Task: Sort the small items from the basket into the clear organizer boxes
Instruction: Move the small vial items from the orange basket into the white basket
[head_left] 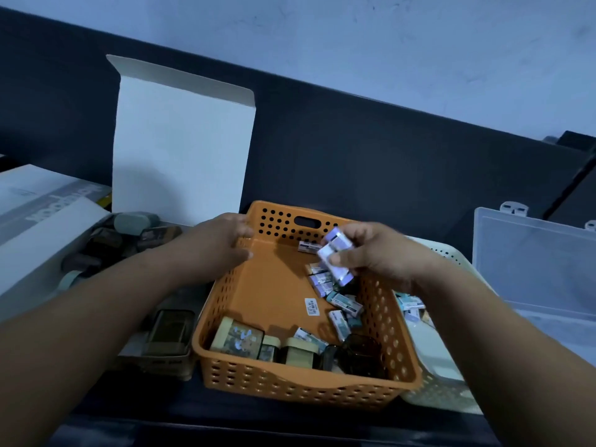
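A: In the basket, 1 o'clock side: right grip pinches a couple of packs, fingers curled round them. Left grip holds the rim at 11.
B: And the clear box?
A: Open, at 3 o'clock, past a white basket. Risk imo: stack's loose, so a pack could slip mid-carry & drop onto the table.
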A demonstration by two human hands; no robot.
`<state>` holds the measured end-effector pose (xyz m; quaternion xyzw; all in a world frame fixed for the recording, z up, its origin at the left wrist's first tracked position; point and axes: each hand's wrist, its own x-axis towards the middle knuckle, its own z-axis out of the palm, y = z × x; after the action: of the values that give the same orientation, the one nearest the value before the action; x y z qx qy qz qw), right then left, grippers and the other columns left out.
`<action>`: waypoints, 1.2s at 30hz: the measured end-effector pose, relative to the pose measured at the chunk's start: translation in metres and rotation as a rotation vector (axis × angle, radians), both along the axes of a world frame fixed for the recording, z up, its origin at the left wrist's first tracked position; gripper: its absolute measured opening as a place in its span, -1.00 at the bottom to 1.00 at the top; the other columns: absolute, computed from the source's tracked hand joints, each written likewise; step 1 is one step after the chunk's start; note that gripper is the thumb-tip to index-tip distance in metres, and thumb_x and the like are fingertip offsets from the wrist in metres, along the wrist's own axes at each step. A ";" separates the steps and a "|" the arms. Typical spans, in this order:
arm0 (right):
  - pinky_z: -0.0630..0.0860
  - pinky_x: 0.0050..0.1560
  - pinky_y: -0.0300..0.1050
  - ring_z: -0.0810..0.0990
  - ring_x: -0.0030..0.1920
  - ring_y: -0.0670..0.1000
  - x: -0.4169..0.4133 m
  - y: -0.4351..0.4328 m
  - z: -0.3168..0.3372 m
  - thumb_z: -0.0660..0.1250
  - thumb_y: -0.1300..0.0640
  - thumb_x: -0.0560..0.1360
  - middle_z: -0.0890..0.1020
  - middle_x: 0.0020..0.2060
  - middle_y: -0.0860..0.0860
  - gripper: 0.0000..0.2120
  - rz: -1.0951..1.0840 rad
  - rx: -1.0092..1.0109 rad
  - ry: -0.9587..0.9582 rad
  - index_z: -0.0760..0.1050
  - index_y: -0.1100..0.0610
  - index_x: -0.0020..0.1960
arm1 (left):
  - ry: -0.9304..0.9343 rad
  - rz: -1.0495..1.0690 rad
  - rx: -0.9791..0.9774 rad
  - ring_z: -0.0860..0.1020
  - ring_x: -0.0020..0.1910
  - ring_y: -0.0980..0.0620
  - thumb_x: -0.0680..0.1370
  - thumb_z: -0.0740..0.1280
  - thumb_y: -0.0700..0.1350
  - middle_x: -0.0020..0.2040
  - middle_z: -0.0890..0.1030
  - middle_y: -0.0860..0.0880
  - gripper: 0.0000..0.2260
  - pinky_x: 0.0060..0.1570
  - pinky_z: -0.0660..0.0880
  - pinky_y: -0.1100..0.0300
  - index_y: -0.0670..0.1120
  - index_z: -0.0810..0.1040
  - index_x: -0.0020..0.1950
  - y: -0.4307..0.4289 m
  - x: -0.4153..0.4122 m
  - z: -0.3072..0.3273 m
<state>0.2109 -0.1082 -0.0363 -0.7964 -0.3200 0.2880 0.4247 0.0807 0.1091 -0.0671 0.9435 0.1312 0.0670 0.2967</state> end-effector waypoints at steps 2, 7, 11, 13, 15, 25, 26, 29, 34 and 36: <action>0.54 -0.02 -0.06 0.61 -0.13 0.09 0.012 -0.016 0.009 0.36 0.41 0.46 0.64 -0.12 0.21 -0.78 -0.107 0.106 0.033 0.51 0.34 0.10 | -0.003 0.000 0.007 0.38 0.11 0.17 0.58 0.29 -0.07 0.47 0.25 0.12 -0.66 0.01 0.35 0.21 0.02 0.45 0.36 0.001 0.001 -0.001; 0.46 0.02 0.04 0.51 -0.14 0.12 0.044 -0.059 0.002 0.42 0.33 0.44 0.61 -0.21 0.16 -0.88 -0.332 0.001 -0.058 0.58 0.21 -0.03 | 0.000 -0.010 0.043 0.40 0.18 0.14 0.57 0.29 -0.06 0.47 0.27 0.11 -0.69 0.07 0.39 0.18 0.04 0.50 0.31 0.002 0.004 -0.002; 0.52 -0.16 -0.12 0.58 -0.26 -0.02 0.054 -0.073 -0.017 0.43 0.22 0.47 0.64 -0.19 0.08 -0.79 -0.432 -0.186 -0.172 0.57 0.17 0.09 | 0.002 -0.023 0.040 0.43 0.18 0.14 0.57 0.29 -0.07 0.46 0.28 0.12 -0.71 0.05 0.41 0.19 0.04 0.52 0.30 0.003 0.005 -0.003; 0.47 -0.14 -0.19 0.58 -0.08 0.00 0.054 -0.072 -0.019 0.39 0.19 0.51 0.63 0.03 0.06 -0.74 -0.453 -0.258 -0.245 0.54 0.07 0.20 | 0.006 -0.013 0.045 0.42 0.18 0.14 0.57 0.29 -0.06 0.46 0.28 0.12 -0.69 0.06 0.40 0.20 0.04 0.51 0.32 0.003 0.005 -0.003; 0.48 0.03 -0.14 0.56 0.09 0.06 0.054 -0.066 -0.019 0.34 0.22 0.54 0.59 0.20 0.07 -0.64 -0.440 -0.294 -0.374 0.48 0.10 0.33 | 0.004 -0.010 0.036 0.43 0.20 0.12 0.57 0.29 -0.06 0.46 0.28 0.12 -0.69 0.08 0.43 0.17 0.04 0.51 0.32 0.004 0.005 -0.004; 0.45 0.15 -0.12 0.49 0.14 -0.08 0.002 0.025 -0.012 0.41 0.16 0.47 0.54 0.15 -0.14 -0.57 0.221 -0.504 -0.688 0.47 -0.06 0.31 | 0.012 0.012 -0.006 0.38 0.32 0.06 0.58 0.29 -0.07 0.50 0.19 0.11 -0.63 0.11 0.33 0.19 -0.01 0.43 0.39 0.004 0.003 -0.004; 0.48 0.10 -0.09 0.51 0.10 -0.04 0.004 0.033 -0.017 0.41 0.18 0.46 0.56 0.12 -0.11 -0.60 0.266 -0.609 -0.698 0.49 -0.06 0.27 | 0.009 0.012 -0.016 0.37 0.32 0.06 0.58 0.29 -0.07 0.51 0.19 0.11 -0.62 0.10 0.33 0.20 -0.01 0.42 0.40 0.004 0.002 -0.004; 0.46 -0.11 -0.16 0.54 -0.01 -0.01 0.009 0.048 -0.025 0.39 0.19 0.45 0.59 0.02 -0.02 -0.68 0.342 -0.834 -0.667 0.51 0.02 0.19 | 0.003 0.018 -0.003 0.34 0.36 0.07 0.59 0.28 -0.06 0.52 0.16 0.12 -0.61 0.14 0.33 0.20 0.00 0.39 0.42 0.004 0.002 -0.004; 0.49 0.12 -0.02 0.48 0.14 0.05 0.020 0.061 -0.026 0.46 0.15 0.38 0.50 0.11 -0.03 -0.42 0.354 -0.953 -0.666 0.38 -0.04 0.34 | 0.015 0.003 0.059 0.20 0.47 0.07 0.59 0.27 -0.03 0.55 0.11 0.09 -0.57 0.36 0.20 0.16 -0.01 0.34 0.46 0.006 0.000 -0.006; 0.46 0.24 0.04 0.47 0.21 0.08 0.026 0.062 -0.027 0.49 0.14 0.37 0.47 0.21 0.00 -0.29 0.321 -0.957 -0.570 0.29 -0.03 0.44 | 0.014 -0.004 0.050 0.18 0.49 0.06 0.60 0.27 -0.02 0.55 0.11 0.08 -0.56 0.38 0.18 0.13 -0.02 0.33 0.47 0.007 -0.001 -0.007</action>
<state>0.2365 -0.0461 -0.0635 -0.8873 -0.3728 0.2356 -0.1348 0.0797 0.1162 -0.0739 0.9513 0.1297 0.0629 0.2724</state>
